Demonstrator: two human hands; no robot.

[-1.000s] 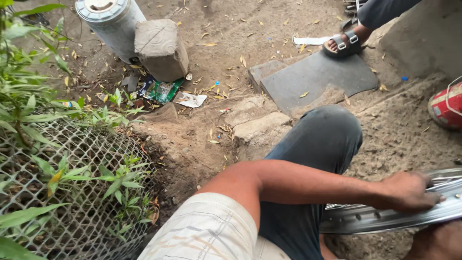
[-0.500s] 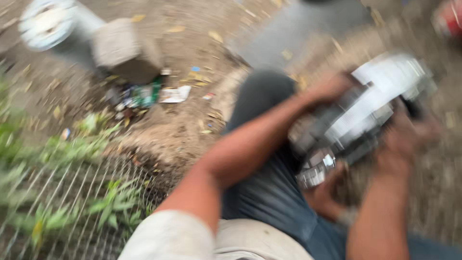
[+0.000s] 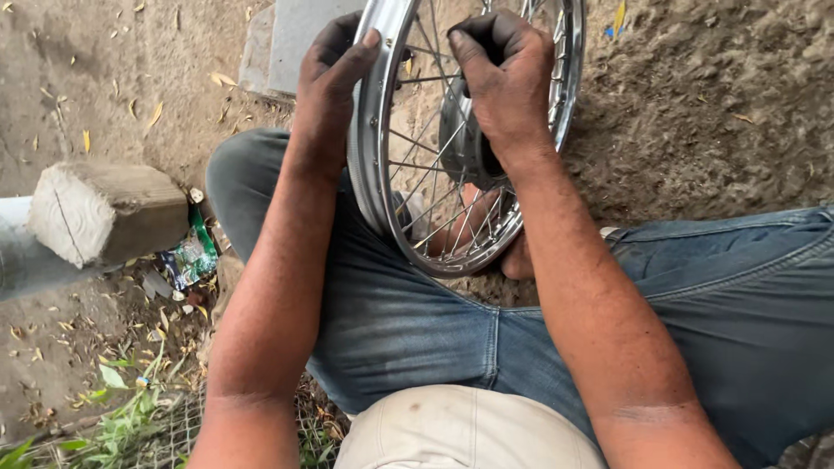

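a chrome spoked wheel rim [image 3: 369,174] stands on edge between the person's knees, its lower part resting against the blue jeans [image 3: 408,321] and a bare foot seen through the spokes. the left hand [image 3: 330,82] is wrapped over the outer edge of the rim on its left side, fingers curled onto the metal and the index finger laid along the edge. the right hand [image 3: 504,78] reaches into the wheel from above, closed in a fist around the spokes [image 3: 434,165] just over the hub [image 3: 465,148]. to the left, on the dirt ground [image 3: 695,104], lies a pale stone block [image 3: 104,213] with a green wrapper [image 3: 191,256] beside it, and wire mesh [image 3: 174,426] with weeds shows at the bottom left corner.
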